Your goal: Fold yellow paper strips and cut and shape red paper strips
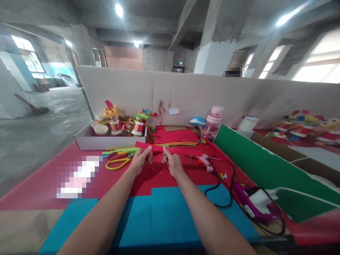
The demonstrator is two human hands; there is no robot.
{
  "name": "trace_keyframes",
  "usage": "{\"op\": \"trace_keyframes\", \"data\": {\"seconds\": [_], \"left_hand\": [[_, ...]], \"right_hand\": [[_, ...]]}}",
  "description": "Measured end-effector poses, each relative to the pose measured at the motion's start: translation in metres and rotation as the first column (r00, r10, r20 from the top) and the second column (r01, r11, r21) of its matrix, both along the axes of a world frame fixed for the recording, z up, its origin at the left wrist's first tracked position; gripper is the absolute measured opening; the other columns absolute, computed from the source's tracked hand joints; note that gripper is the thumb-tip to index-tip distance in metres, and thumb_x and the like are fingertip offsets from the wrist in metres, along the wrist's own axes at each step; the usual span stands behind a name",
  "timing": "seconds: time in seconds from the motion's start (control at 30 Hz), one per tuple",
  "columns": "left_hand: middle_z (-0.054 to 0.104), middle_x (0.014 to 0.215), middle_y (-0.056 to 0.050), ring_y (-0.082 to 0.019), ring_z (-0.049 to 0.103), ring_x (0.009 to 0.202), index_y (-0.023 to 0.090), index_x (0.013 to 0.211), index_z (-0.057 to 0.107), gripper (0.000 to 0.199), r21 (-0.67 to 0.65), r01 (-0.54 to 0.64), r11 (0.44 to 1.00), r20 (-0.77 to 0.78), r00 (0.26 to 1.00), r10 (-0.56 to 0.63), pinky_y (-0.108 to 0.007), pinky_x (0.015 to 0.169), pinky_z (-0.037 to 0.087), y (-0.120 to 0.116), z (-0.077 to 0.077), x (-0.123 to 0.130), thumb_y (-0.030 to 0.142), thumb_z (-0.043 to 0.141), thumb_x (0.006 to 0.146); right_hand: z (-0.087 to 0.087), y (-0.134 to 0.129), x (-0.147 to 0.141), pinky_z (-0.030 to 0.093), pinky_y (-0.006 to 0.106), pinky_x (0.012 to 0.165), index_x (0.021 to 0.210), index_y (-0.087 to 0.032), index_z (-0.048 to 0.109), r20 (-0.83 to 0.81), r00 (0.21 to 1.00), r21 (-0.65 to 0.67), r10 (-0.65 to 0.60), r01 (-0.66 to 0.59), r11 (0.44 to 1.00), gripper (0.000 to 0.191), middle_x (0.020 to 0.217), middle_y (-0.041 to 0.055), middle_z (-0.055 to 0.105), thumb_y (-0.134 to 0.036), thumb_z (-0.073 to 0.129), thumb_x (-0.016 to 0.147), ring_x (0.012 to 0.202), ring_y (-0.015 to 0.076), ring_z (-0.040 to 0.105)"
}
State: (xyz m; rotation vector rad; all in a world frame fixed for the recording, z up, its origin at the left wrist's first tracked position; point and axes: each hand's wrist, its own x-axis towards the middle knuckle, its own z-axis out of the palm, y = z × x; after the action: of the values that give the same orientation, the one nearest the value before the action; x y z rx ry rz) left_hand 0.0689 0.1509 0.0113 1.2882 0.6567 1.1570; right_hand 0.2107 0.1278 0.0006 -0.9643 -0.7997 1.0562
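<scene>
A long red paper strip (157, 148) is stretched between my hands, level above the red-covered table. My left hand (140, 160) pinches it near its left end, thumb on top. My right hand (173, 163) pinches it further along, and the rest of the strip runs on to the right. Yellow-handled scissors (117, 165) lie just left of my left hand, beside green and yellow paper strips (117, 152). To the right of my right hand lies a pink glue gun (206, 163) with a black cord.
A white box (111, 143) holds paper cups and cup figures at back left. Red sheets (174, 135) lie behind my hands. Blue sheets (170, 216) cover the front edge. At right stand a purple power strip (253, 209), a green panel (260, 166) and a pink bottle (214, 120).
</scene>
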Motion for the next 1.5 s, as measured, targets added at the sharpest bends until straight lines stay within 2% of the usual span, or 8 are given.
{"op": "trace_keyframes", "data": {"seconds": [0.13,0.27,0.43,0.53,0.63,0.97,1.2,1.5], "left_hand": [[0.054,0.046,-0.001,-0.011,0.051,0.049,0.016,0.048,0.054,0.049,0.096,0.06,0.994,-0.164,0.986,-0.043,-0.026,0.059,0.04,-0.003,-0.003,0.004,0.05,0.059,0.082],[0.055,0.045,-0.002,-0.013,0.052,0.05,0.015,0.048,0.057,0.048,0.104,-0.043,0.994,-0.207,0.976,0.064,-0.026,0.059,0.04,-0.003,-0.008,0.007,0.051,0.061,0.08],[0.051,0.039,0.0,-0.01,0.046,0.043,0.015,0.046,0.057,0.045,0.08,-0.123,0.989,-0.162,0.978,0.135,-0.025,0.052,0.036,-0.002,-0.009,0.009,0.047,0.064,0.077],[0.05,0.039,0.0,-0.01,0.045,0.041,0.015,0.047,0.057,0.043,0.062,-0.117,0.991,-0.13,0.984,0.124,-0.024,0.05,0.034,-0.001,-0.008,0.008,0.046,0.065,0.076],[0.049,0.038,0.001,-0.01,0.045,0.04,0.015,0.049,0.058,0.041,0.044,-0.126,0.991,-0.091,0.987,0.129,-0.024,0.049,0.034,0.0,-0.007,0.006,0.045,0.065,0.076],[0.054,0.044,-0.003,-0.012,0.051,0.046,0.015,0.046,0.055,0.052,0.052,0.052,0.997,-0.167,0.985,-0.043,-0.025,0.055,0.039,-0.004,-0.006,0.008,0.055,0.06,0.079],[0.051,0.041,-0.001,-0.011,0.047,0.041,0.016,0.046,0.054,0.046,0.031,-0.032,0.999,-0.084,0.996,0.035,-0.024,0.048,0.035,-0.002,-0.008,0.008,0.05,0.063,0.076],[0.049,0.04,0.001,-0.01,0.045,0.04,0.016,0.05,0.056,0.041,0.031,-0.073,0.997,-0.072,0.995,0.075,-0.024,0.047,0.035,-0.002,-0.006,0.008,0.047,0.064,0.075]], "right_hand": [[0.0,-0.005,-0.009,0.034,0.023,0.041,0.049,-0.018,0.054,0.055,0.998,-0.023,0.017,-0.015,1.0,0.045,0.041,-0.0052,0.042,-0.058,0.073,0.061,0.039,0.0078,0.037],[-0.002,-0.007,-0.015,0.036,0.023,0.042,0.05,-0.018,0.055,0.101,0.995,-0.028,-0.004,0.007,1.0,0.046,0.041,-0.0053,0.043,-0.059,0.071,0.061,0.039,0.0081,0.038],[-0.005,-0.007,-0.016,0.039,0.023,0.043,0.049,-0.018,0.056,0.231,0.972,-0.136,-0.039,0.072,0.988,0.05,0.038,-0.0056,0.04,-0.064,0.066,0.064,0.038,0.0086,0.039],[-0.003,-0.008,-0.012,0.042,0.024,0.045,0.053,-0.017,0.059,0.168,0.984,-0.166,0.057,-0.029,0.986,0.049,0.042,-0.0046,0.045,-0.065,0.066,0.064,0.04,0.0087,0.041],[-0.001,-0.007,-0.006,0.041,0.024,0.044,0.054,-0.017,0.059,0.039,0.988,-0.151,0.149,-0.141,0.978,0.044,0.045,-0.0043,0.046,-0.059,0.07,0.061,0.04,0.0079,0.039],[-0.004,-0.007,-0.012,0.036,0.023,0.041,0.05,-0.019,0.055,0.046,0.996,-0.096,0.08,-0.076,0.993,0.039,0.042,-0.0052,0.042,-0.053,0.071,0.059,0.04,0.008,0.037],[-0.003,-0.01,-0.014,0.04,0.023,0.042,0.053,-0.018,0.055,0.09,0.977,-0.104,0.193,-0.183,0.978,0.047,0.043,-0.0062,0.042,-0.063,0.066,0.065,0.038,0.0074,0.038],[-0.005,-0.006,-0.013,0.036,0.023,0.038,0.047,-0.02,0.052,0.173,0.985,-0.038,0.025,-0.019,0.999,0.047,0.036,-0.0074,0.035,-0.059,0.064,0.069,0.033,0.0069,0.032]]}}
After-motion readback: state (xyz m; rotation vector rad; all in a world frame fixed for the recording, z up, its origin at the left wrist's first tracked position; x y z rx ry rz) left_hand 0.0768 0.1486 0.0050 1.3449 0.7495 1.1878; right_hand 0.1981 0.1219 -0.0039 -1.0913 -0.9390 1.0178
